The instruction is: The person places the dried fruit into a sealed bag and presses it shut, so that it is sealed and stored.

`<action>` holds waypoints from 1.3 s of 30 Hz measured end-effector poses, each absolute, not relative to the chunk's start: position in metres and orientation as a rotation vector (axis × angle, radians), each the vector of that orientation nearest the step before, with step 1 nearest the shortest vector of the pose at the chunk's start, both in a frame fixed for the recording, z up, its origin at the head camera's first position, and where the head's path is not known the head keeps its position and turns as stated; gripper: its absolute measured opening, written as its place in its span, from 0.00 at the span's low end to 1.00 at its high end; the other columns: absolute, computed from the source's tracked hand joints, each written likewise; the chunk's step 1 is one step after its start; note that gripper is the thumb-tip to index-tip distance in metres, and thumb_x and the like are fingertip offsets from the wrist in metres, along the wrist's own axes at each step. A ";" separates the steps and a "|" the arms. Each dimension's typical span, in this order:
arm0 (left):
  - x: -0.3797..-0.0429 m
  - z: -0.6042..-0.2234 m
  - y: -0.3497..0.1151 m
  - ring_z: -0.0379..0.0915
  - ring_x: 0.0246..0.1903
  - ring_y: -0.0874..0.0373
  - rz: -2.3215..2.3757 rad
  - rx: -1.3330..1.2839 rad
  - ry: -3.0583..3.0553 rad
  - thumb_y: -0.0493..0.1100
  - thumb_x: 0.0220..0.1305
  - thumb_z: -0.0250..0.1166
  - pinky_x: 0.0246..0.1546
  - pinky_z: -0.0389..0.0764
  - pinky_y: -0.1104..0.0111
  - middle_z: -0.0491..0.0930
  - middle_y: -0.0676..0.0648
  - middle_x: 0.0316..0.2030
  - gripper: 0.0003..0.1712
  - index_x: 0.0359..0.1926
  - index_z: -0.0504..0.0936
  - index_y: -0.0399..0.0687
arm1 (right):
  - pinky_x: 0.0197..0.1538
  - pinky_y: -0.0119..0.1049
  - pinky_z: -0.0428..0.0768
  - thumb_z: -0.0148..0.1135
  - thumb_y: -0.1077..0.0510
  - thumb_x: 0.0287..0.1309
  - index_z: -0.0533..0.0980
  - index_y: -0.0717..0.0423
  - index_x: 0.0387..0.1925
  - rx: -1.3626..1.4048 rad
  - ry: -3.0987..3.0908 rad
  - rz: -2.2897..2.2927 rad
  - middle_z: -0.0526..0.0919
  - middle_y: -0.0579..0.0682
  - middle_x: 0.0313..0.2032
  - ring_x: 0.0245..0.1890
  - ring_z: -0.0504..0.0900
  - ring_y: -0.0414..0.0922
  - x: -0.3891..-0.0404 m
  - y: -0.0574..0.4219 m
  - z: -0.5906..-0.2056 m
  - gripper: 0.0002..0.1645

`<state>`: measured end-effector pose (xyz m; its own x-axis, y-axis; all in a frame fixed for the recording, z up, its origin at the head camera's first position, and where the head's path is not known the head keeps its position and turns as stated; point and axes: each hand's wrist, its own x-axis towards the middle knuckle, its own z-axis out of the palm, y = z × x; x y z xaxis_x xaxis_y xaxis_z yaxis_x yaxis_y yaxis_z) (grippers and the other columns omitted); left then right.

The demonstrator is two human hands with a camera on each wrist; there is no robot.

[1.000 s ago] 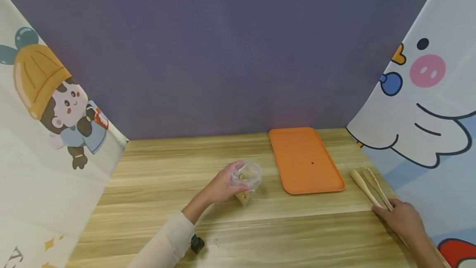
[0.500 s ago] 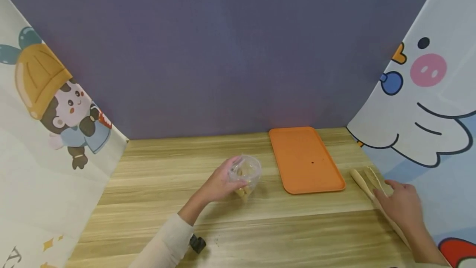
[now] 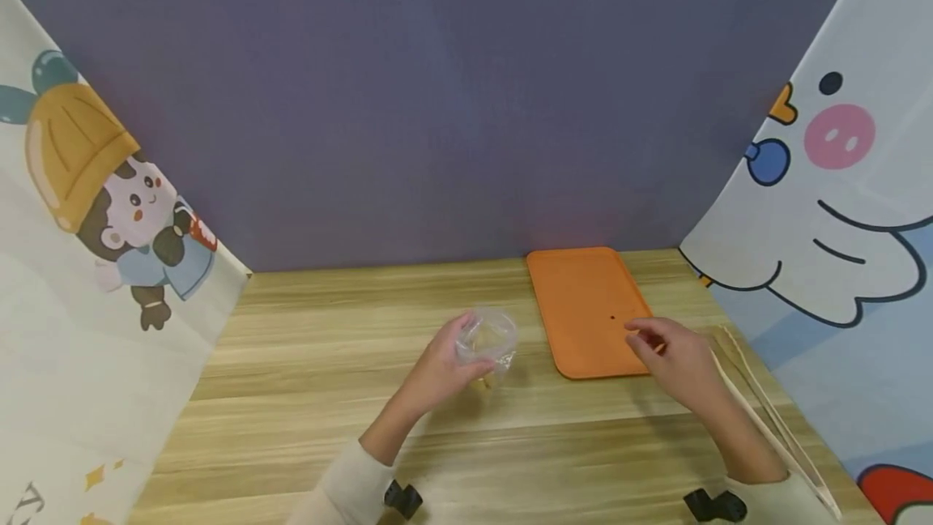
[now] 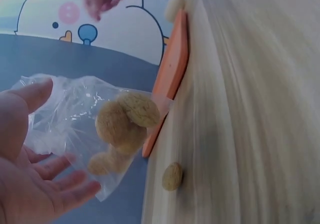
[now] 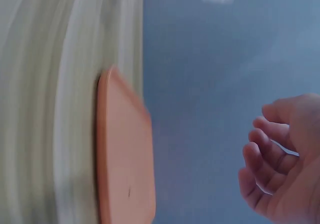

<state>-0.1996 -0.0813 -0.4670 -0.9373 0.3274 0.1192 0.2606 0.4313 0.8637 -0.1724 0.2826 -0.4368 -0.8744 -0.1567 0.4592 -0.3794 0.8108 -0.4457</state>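
Note:
In the head view my left hand (image 3: 439, 369) holds a clear plastic bag (image 3: 503, 339) above the table, its mouth upward. Several walnuts (image 4: 140, 109) show through the bag in the left wrist view, and one loose walnut (image 4: 172, 177) lies on the table below. My right hand (image 3: 678, 361) hovers by the near right corner of an orange tray (image 3: 583, 306), fingers loosely bent, holding nothing. A pair of long wooden tongs (image 3: 776, 411) lies at the table's right side, partly hidden behind the right forearm.
The wood-grain table (image 3: 328, 347) ends at a dark fabric wall (image 3: 437, 104) behind. Printed cartoon panels stand along both sides. Only a small dark speck (image 3: 612, 317) shows on the tray. Black straps sit at both sleeve cuffs.
My right hand has let go of the wooden tongs and moved left toward the tray. The left hand with the bag has stayed in nearly the same place.

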 end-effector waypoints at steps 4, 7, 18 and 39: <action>-0.193 -0.469 -0.077 0.69 0.66 0.40 1.497 0.506 2.654 0.53 0.59 0.75 0.66 0.74 0.45 0.70 0.36 0.69 0.48 0.74 0.65 0.39 | 0.29 0.27 0.78 0.70 0.63 0.61 0.85 0.52 0.41 0.563 -2.580 0.834 0.85 0.41 0.31 0.27 0.76 0.29 -0.177 0.248 -0.434 0.07; -0.190 -0.470 -0.074 0.70 0.66 0.40 1.476 0.499 2.683 0.52 0.59 0.76 0.66 0.74 0.45 0.71 0.36 0.68 0.48 0.73 0.65 0.38 | 0.29 0.26 0.78 0.71 0.62 0.60 0.85 0.50 0.39 0.668 -2.596 0.856 0.85 0.40 0.33 0.28 0.75 0.28 -0.179 0.225 -0.432 0.07; -0.182 -0.471 -0.063 0.74 0.61 0.41 1.349 0.499 2.840 0.52 0.59 0.75 0.59 0.80 0.46 0.75 0.36 0.65 0.46 0.72 0.66 0.38 | 0.30 0.25 0.80 0.72 0.59 0.59 0.85 0.54 0.46 0.910 -2.641 0.979 0.80 0.36 0.27 0.27 0.74 0.27 -0.179 0.169 -0.433 0.12; -0.170 -0.470 -0.055 0.74 0.60 0.41 1.352 0.523 2.842 0.57 0.60 0.74 0.55 0.82 0.48 0.74 0.35 0.65 0.49 0.73 0.64 0.37 | 0.26 0.21 0.74 0.71 0.57 0.61 0.83 0.47 0.31 0.878 -2.641 0.799 0.84 0.38 0.24 0.23 0.74 0.26 -0.172 0.144 -0.435 0.04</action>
